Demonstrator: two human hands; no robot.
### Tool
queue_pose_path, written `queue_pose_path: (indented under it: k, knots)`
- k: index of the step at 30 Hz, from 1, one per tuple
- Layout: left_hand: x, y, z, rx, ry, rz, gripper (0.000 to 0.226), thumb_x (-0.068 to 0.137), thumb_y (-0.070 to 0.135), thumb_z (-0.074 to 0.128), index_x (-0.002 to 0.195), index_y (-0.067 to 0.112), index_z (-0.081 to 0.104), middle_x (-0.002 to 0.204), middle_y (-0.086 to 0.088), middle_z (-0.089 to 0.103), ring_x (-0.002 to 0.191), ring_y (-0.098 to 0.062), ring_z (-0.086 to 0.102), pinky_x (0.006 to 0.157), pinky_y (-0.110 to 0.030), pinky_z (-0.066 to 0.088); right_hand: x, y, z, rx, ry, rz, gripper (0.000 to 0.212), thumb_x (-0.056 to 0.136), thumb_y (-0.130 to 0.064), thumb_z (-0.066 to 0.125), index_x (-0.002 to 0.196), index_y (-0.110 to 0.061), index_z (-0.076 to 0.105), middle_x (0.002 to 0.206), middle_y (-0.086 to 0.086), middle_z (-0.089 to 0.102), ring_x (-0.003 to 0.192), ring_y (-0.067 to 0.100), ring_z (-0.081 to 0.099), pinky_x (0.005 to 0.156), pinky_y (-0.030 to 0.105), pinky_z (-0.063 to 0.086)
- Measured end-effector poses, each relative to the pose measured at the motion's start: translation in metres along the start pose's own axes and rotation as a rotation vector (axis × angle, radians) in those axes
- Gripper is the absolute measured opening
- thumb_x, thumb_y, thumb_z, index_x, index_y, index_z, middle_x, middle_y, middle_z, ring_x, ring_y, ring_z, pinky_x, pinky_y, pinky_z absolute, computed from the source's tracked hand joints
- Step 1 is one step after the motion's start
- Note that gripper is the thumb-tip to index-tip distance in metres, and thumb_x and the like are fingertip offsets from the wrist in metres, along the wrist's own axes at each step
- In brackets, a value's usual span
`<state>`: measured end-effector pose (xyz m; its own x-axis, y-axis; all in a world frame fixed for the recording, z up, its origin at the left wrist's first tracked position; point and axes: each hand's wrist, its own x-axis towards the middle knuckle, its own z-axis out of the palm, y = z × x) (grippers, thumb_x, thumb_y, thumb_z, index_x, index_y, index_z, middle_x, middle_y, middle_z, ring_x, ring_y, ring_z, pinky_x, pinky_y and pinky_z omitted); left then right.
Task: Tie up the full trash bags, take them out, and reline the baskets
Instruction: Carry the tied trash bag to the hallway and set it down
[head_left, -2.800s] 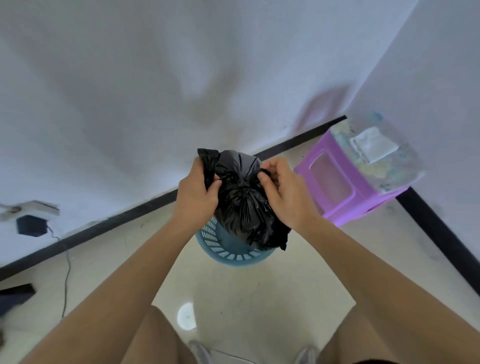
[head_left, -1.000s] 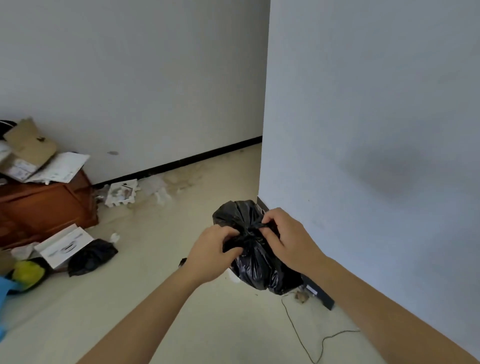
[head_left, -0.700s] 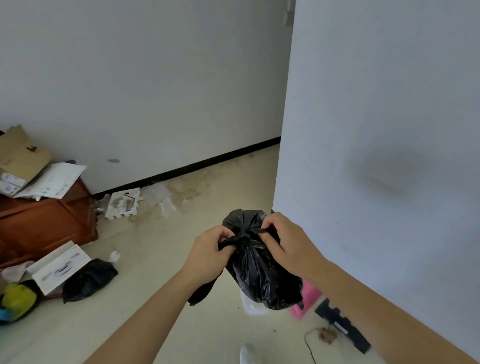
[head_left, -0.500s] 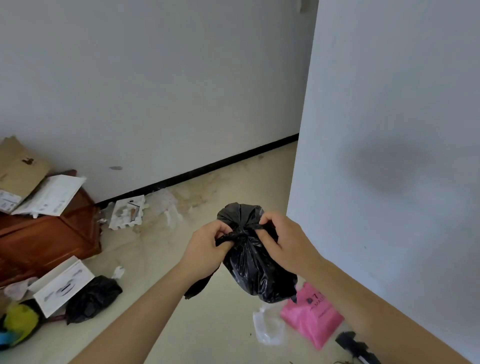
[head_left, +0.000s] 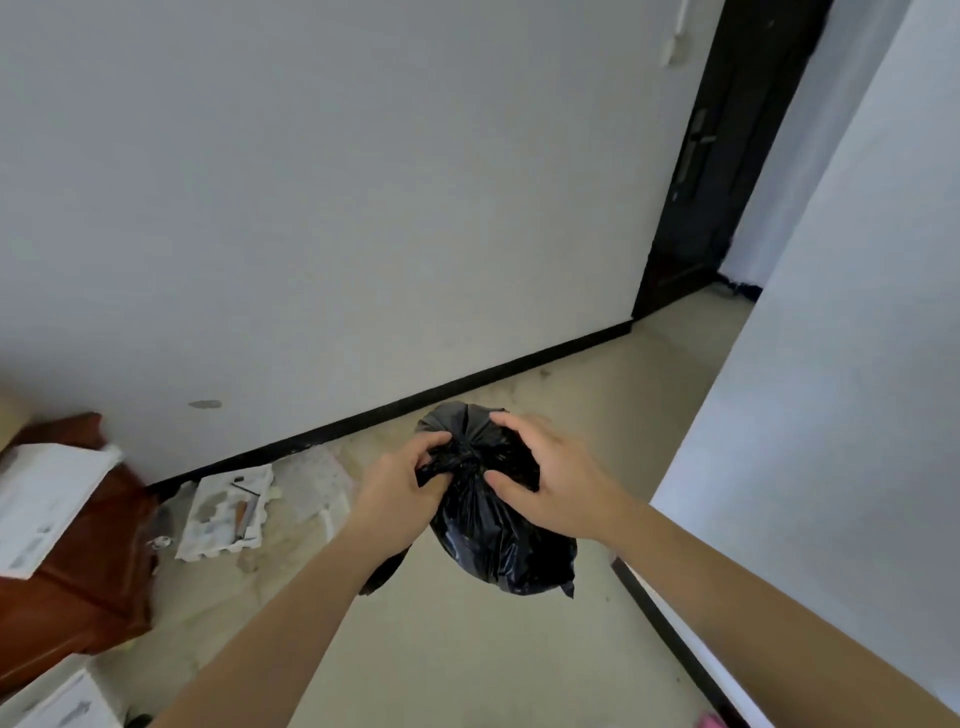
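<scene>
Head view: you've got the black trash bag (head_left: 493, 525) up off the floor (head_left: 467, 665), dead centre of frame, both hands on its gathered neck. Left hand (head_left: 402, 493) grip is clamped on the bunched plastic at the bag's 9 o'clock, fingers curled in tight. Right hand (head_left: 550, 483) sits over the top at 3 o'clock, fingers (head_left: 511, 421) spread across the crown and thumb pressed into the knot area; can't tell whether that grip is fully closed or just resting on the bag. A loose black tail of plastic (head_left: 382, 571) hangs below your left wrist. Bag body bulges down toward 6 o'clock, touching nothing.

Around it: white wall (head_left: 337, 182) with black baseboard (head_left: 395, 410) at 12, dark door (head_left: 727, 156) at 1 o'clock. Brown cabinet (head_left: 78, 587) with white boxes (head_left: 47, 499) at 9, a crumpled white tray (head_left: 228, 512) on the floor just beside it. Second wall (head_left: 841, 364) at 3.
</scene>
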<state>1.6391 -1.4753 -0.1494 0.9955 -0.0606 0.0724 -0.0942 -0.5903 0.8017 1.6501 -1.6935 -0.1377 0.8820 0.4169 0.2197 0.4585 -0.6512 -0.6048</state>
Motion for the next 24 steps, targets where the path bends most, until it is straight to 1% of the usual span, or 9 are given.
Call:
queue_pose_path:
  k: [1,4,6,9,12,14,17,19,24]
  knots:
    - [0.029,-0.003,-0.005,-0.008,-0.013,0.012,0.042,0.089,0.016,0.066,0.129,0.028,0.059,0.101,0.013,0.068,0.096,-0.003,0.063,0.086,-0.021,0.051,0.023,0.007,-0.003,-0.006,0.011,0.012,0.065,0.092,-0.052,0.056,0.148,-0.030,0.033,0.133,-0.010,0.050,0.122,0.004,0.048,0.102,0.025,0.043]
    - [0.118,0.000,-0.013,0.008,-0.074,0.076,0.042,0.087,0.016,0.067,0.127,0.028,0.061,0.100,0.010,0.067,0.096,-0.006,0.062,0.087,-0.025,0.050,0.085,0.034,-0.017,-0.035,0.106,0.034,0.064,0.092,-0.046,0.061,0.147,-0.022,0.040,0.129,-0.007,0.054,0.119,0.006,0.050,0.101,0.017,0.040]
    - [0.174,0.009,-0.009,0.027,-0.114,0.121,0.043,0.086,0.015,0.068,0.126,0.028,0.062,0.102,0.009,0.066,0.096,-0.005,0.061,0.087,-0.021,0.049,0.116,0.056,-0.030,-0.065,0.169,0.080,0.061,0.092,-0.043,0.063,0.145,-0.019,0.045,0.128,-0.005,0.056,0.117,0.006,0.052,0.098,0.012,0.038]
    - [0.253,0.025,0.011,0.032,-0.179,0.180,0.043,0.084,0.015,0.069,0.124,0.029,0.063,0.099,0.013,0.066,0.093,0.001,0.060,0.082,-0.010,0.044,0.157,0.099,-0.052,-0.086,0.230,0.149,0.058,0.091,-0.042,0.065,0.142,-0.019,0.048,0.126,-0.004,0.058,0.115,0.007,0.054,0.098,0.016,0.041]
    - [0.335,0.036,0.044,0.020,-0.248,0.216,0.043,0.082,0.014,0.069,0.124,0.024,0.066,0.106,0.007,0.070,0.099,-0.006,0.064,0.093,-0.026,0.050,0.201,0.157,-0.071,-0.078,0.297,0.221,0.056,0.090,-0.039,0.067,0.140,-0.019,0.051,0.125,-0.005,0.058,0.113,0.004,0.054,0.098,0.007,0.034]
    - [0.392,0.044,0.069,-0.007,-0.286,0.219,0.041,0.082,0.011,0.070,0.122,0.021,0.067,0.104,0.004,0.072,0.099,-0.010,0.066,0.095,-0.033,0.051,0.231,0.202,-0.084,-0.067,0.335,0.263,0.056,0.089,-0.040,0.066,0.139,-0.022,0.051,0.125,-0.007,0.058,0.113,0.004,0.054,0.098,0.008,0.036]
    - [0.480,0.059,0.110,0.000,-0.327,0.229,0.040,0.081,0.009,0.070,0.120,0.020,0.069,0.100,0.003,0.073,0.095,-0.011,0.067,0.094,-0.034,0.052,0.278,0.273,-0.110,-0.064,0.376,0.286,0.056,0.088,-0.044,0.065,0.139,-0.023,0.052,0.123,-0.006,0.059,0.112,0.006,0.057,0.098,0.019,0.045]
    - [0.540,0.076,0.130,0.026,-0.360,0.250,0.040,0.081,0.008,0.071,0.119,0.020,0.069,0.102,0.002,0.072,0.095,-0.011,0.066,0.095,-0.031,0.051,0.313,0.315,-0.134,-0.075,0.395,0.302,0.057,0.088,-0.045,0.064,0.139,-0.022,0.051,0.126,-0.006,0.059,0.114,0.007,0.057,0.099,0.020,0.044]
    - [0.678,0.115,0.142,0.044,-0.335,0.314,0.040,0.079,0.008,0.073,0.117,0.020,0.069,0.105,0.004,0.071,0.097,-0.009,0.065,0.092,-0.023,0.050,0.414,0.383,-0.195,-0.075,0.444,0.305,0.061,0.087,-0.050,0.061,0.140,-0.024,0.048,0.125,-0.010,0.055,0.107,-0.007,0.049,0.092,-0.003,0.030]
